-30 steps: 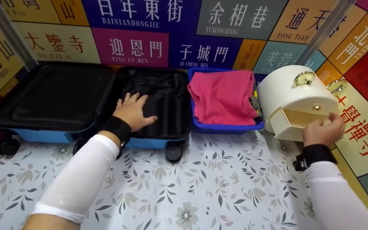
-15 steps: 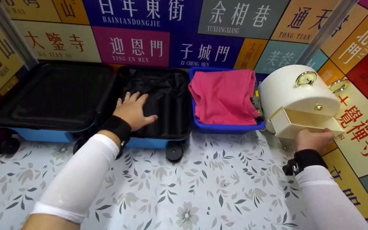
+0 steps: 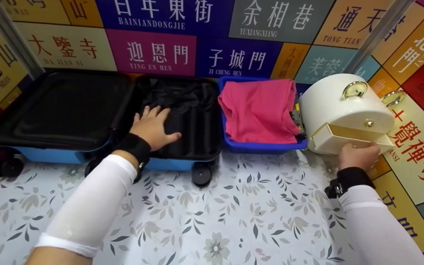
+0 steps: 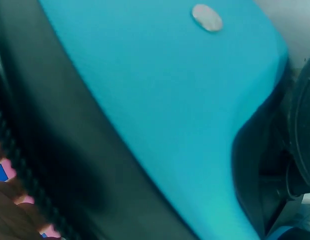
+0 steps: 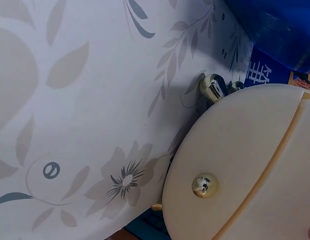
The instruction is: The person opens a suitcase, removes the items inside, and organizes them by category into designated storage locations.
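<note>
Your right hand point(image 3: 357, 155) cups the front of the cream drawer point(image 3: 348, 138), half out of the round box point(image 3: 335, 105) right of the blue bin point(image 3: 256, 147). Push squarely. Your left hand point(image 3: 152, 127) lies flat, fingers spread, inside the suitcase point(image 3: 175, 110).

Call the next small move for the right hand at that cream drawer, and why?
Probably push the drawer the rest of the way in. It juts partly out of the cream box, and the right hand is pressed against its front. The left hand rests flat in the open suitcase.
</note>
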{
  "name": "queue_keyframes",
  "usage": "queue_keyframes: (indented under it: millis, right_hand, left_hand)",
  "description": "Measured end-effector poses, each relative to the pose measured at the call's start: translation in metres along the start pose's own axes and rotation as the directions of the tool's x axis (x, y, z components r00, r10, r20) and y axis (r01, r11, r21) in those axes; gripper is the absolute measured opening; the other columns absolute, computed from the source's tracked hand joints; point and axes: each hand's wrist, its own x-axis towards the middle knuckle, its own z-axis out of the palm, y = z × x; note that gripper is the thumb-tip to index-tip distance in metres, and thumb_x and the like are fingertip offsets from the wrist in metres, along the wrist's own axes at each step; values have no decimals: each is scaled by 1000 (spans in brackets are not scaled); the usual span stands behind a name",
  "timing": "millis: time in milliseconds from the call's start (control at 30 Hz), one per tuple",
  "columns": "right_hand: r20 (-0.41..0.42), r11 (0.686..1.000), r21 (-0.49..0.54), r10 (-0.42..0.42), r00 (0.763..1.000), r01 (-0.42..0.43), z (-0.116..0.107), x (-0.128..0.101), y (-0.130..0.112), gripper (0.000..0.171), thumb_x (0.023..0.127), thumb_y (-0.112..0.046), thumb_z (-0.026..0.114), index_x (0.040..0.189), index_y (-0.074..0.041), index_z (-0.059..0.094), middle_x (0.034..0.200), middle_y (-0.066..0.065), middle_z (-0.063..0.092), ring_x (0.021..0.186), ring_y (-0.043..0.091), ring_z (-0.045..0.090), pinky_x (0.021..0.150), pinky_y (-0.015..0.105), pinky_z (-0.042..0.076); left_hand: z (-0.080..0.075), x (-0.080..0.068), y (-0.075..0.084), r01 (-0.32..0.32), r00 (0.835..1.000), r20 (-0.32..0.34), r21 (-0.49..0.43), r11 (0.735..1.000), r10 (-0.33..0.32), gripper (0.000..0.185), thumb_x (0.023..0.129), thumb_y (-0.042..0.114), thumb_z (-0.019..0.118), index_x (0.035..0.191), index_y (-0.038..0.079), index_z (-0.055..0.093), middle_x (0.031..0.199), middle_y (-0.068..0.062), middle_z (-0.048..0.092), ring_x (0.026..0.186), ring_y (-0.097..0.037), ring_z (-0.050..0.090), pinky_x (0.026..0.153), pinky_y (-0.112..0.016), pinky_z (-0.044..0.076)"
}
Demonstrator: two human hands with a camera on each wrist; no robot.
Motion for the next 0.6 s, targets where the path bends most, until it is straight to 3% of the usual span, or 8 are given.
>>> queue_keyframes:
  millis: [133,233,367,600]
  right_hand:
    - [29,999,-34,0,1000,1,2,1,-4,76,99,-22,52,168,-14,20,174,4,27,160,22,24,132,33,16]
    - [72,1000,3,-10,997,10,4,3,-7,76,101,-18,51,168,-15,16,175,3,23,161,19,21,132,29,14]
    - [116,999,38,-21,993,17,7,5,-9,75,102,-13,48,168,-15,13,176,4,20,160,15,24,131,25,17]
    - [124,998,-5,-64,990,66,11,9,-11,75,102,-19,47,168,-10,11,176,8,21,160,18,25,130,25,18]
  left_hand:
    - [0,0,0,-2,1000,-1,-4,1000,2,97,94,67,63,168,15,28,174,-22,23,162,-50,8,127,-72,10]
    - [0,0,1,-2,1000,0,-3,1000,2,96,94,67,63,168,15,28,174,-22,22,162,-50,8,127,-72,10]
    - [1,1,0,-1,1000,6,-1,1000,1,96,95,67,63,168,15,27,174,-22,22,162,-50,7,127,-72,10]
    - [2,2,0,0,1000,3,-2,1000,0,96,94,66,63,168,16,28,174,-21,23,162,-50,8,127,-72,11]
